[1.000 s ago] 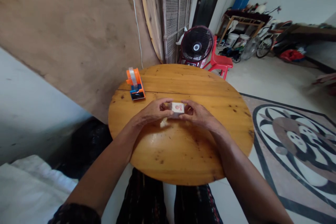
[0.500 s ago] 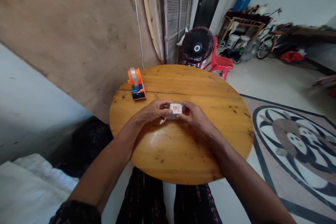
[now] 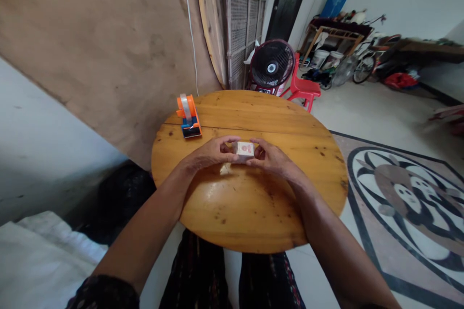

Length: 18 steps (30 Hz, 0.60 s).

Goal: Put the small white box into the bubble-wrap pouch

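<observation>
Between my two hands, over the middle of the round wooden table (image 3: 232,222), is a small white box (image 3: 245,149) with red print on its top. My left hand (image 3: 214,152) holds its left side, thumb at the front and fingers behind. My right hand (image 3: 270,155) grips the right side, with its thumb near the front edge and curled fingers at the end. A clear wrap seems to cover the box. Just below my left thumb, a pale shiny patch (image 3: 225,169) shows on the tabletop; whether it is film or glare I cannot make out.
An orange and blue tape dispenser (image 3: 189,116) stands at the table's back left. Beyond the far edge are a dark fan (image 3: 272,65) and a red plastic chair (image 3: 304,86). A board leans on the left; a black bag (image 3: 125,198) lies below it.
The box has shifted slightly to the right, showing more of its left side. My right hand has moved a little right with it, and my left fingers are somewhat straighter.
</observation>
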Tool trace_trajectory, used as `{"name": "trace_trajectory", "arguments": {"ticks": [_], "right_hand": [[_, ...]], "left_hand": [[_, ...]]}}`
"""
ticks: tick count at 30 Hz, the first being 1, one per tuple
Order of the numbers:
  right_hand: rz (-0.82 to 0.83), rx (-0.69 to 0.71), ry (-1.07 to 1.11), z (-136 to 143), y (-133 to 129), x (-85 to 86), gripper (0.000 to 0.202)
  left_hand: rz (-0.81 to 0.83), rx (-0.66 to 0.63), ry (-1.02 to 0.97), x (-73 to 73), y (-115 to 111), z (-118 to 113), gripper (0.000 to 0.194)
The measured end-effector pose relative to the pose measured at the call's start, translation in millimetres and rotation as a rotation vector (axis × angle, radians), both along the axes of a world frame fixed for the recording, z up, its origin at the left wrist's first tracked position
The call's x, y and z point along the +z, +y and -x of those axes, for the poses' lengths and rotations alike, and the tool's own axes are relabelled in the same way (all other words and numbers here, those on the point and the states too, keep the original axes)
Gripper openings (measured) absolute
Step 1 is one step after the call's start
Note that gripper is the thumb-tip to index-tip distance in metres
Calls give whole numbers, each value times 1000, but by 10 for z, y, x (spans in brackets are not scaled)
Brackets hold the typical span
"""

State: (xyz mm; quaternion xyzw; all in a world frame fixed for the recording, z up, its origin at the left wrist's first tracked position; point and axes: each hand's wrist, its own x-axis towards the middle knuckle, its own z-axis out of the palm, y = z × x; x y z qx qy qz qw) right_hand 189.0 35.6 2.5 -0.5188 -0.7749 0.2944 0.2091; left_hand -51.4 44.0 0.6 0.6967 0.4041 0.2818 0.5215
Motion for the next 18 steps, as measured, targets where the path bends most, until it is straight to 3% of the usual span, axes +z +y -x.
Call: {"name": "trace_trajectory", "arguments": {"ticks": [13, 18], "right_hand": [[-108, 0, -27, 68, 3, -67, 45], [-118, -5, -21, 81, 1, -75, 44]], "left_hand": [[-10, 44, -7, -3, -34, -75, 61], [-5, 18, -23, -6, -26, -44, 61]]}}
